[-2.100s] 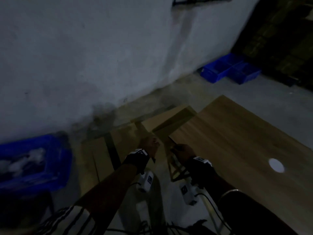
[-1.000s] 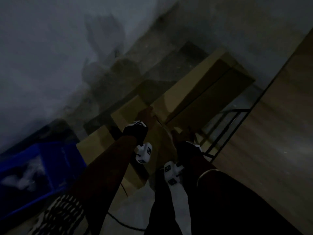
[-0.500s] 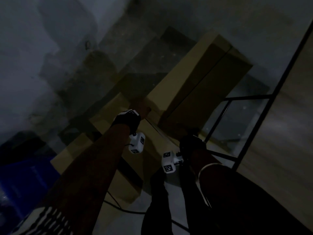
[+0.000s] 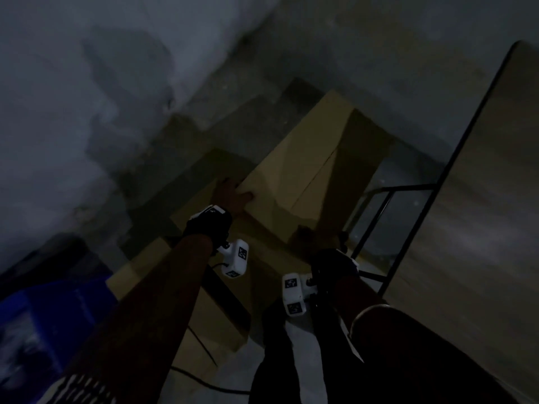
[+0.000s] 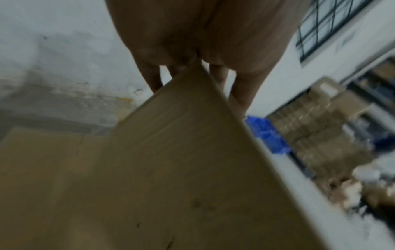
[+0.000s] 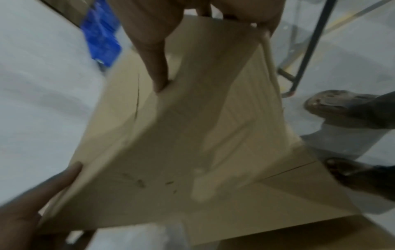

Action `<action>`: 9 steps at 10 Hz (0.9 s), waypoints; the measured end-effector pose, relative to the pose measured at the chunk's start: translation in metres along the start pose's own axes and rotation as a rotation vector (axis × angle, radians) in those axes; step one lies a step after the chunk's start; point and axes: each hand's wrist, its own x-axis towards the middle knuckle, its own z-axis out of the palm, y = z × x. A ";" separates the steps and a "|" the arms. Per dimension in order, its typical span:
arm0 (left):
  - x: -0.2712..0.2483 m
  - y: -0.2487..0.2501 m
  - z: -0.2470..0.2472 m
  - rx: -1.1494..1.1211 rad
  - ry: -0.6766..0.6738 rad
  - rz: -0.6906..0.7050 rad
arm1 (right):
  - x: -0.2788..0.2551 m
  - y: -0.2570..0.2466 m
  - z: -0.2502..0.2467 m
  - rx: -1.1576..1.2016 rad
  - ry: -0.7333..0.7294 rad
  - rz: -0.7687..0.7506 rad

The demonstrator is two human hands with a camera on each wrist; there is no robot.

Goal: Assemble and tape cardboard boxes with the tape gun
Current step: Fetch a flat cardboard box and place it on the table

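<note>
A flattened cardboard box (image 4: 297, 170) is held tilted above the floor, beside the wall. My left hand (image 4: 232, 196) grips its left edge, thumb on the near face and fingers behind. In the left wrist view the cardboard box (image 5: 192, 160) runs away from the left hand (image 5: 198, 55), which pinches its corner. My right hand (image 4: 316, 237) holds the near lower edge, dark in the head view. The right wrist view shows the right hand (image 6: 171, 50) with its thumb pressed on the cardboard box (image 6: 192, 135) and fingers behind its edge. No tape gun is in view.
More flat cardboard (image 4: 210, 310) lies stacked on the floor under my arms. A wooden table (image 4: 481, 228) with a black metal frame (image 4: 376, 217) stands on the right. A blue bin (image 4: 43, 330) sits at the lower left. My feet (image 6: 342, 104) stand beside the table frame.
My head has tipped down toward the floor. Both hands have spread apart on the cardboard box, the left one moving up along its edge, and the box's face now shows wider.
</note>
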 end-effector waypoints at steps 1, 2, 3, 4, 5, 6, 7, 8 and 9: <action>-0.034 0.019 -0.026 -0.192 0.035 0.055 | -0.042 0.010 -0.027 0.778 0.223 0.124; -0.066 0.036 -0.046 -0.286 0.068 0.081 | -0.075 0.014 -0.051 0.656 0.280 0.032; -0.102 0.051 -0.069 -0.358 0.127 0.144 | -0.123 0.000 -0.075 0.629 0.320 -0.011; -0.141 0.069 -0.089 -0.400 0.175 0.217 | -0.179 -0.008 -0.096 0.520 0.333 -0.122; -0.184 0.094 -0.108 -0.445 0.231 0.320 | -0.224 -0.008 -0.122 0.618 0.366 -0.201; -0.223 0.121 -0.119 -0.518 0.283 0.438 | -0.256 -0.007 -0.144 0.655 0.538 -0.273; -0.257 0.148 -0.126 -0.556 0.302 0.530 | -0.294 0.002 -0.165 0.674 0.627 -0.367; -0.281 0.173 -0.124 -0.617 0.250 0.619 | -0.326 0.026 -0.191 0.751 0.685 -0.440; -0.306 0.202 -0.109 -0.631 0.172 0.684 | -0.349 0.061 -0.213 0.872 0.703 -0.469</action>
